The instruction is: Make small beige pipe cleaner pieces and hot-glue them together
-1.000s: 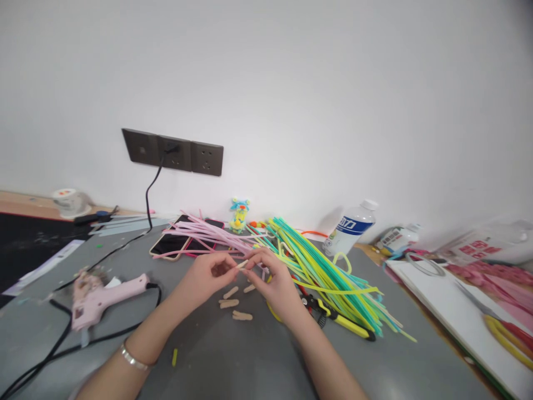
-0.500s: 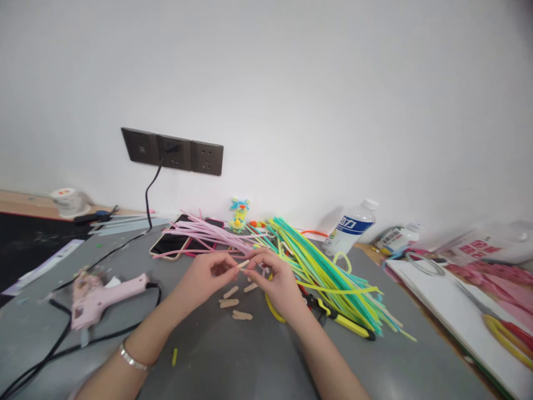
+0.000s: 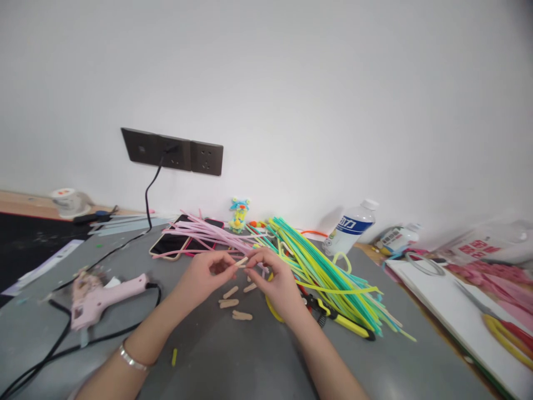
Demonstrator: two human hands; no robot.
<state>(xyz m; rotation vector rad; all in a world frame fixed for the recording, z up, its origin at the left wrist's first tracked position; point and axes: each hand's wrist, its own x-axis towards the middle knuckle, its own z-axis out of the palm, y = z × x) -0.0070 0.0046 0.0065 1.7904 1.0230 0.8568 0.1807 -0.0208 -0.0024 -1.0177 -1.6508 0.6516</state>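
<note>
Between the fingertips of my left hand [image 3: 211, 273] and my right hand [image 3: 272, 278] is a short beige piece of pipe cleaner [image 3: 241, 263]. Both hands are closed in a pinch on it, slightly above the table. Under them lie several similar folded beige pieces [image 3: 229, 303], one of them partly hidden by my right hand. Just right of that hand spreads a bundle of green and yellow pipe cleaners [image 3: 328, 272]. Pliers with yellow and black handles [image 3: 343, 322] rest under the bundle's near side. Pink pipe cleaners [image 3: 208, 232] lie beyond my left hand.
A pink glue gun [image 3: 108, 300] with a black cord lies at left. Two phones [image 3: 169, 244] lie under the pink stems. By the wall stand a small colourful pipe cleaner figure [image 3: 239, 214] and a tilted bottle [image 3: 350, 228]. Scissors [image 3: 499, 328] lie on white paper at right.
The beige piece has tilted slightly and shifted a little between my fingertips. My arms and the things on the table stay in place.
</note>
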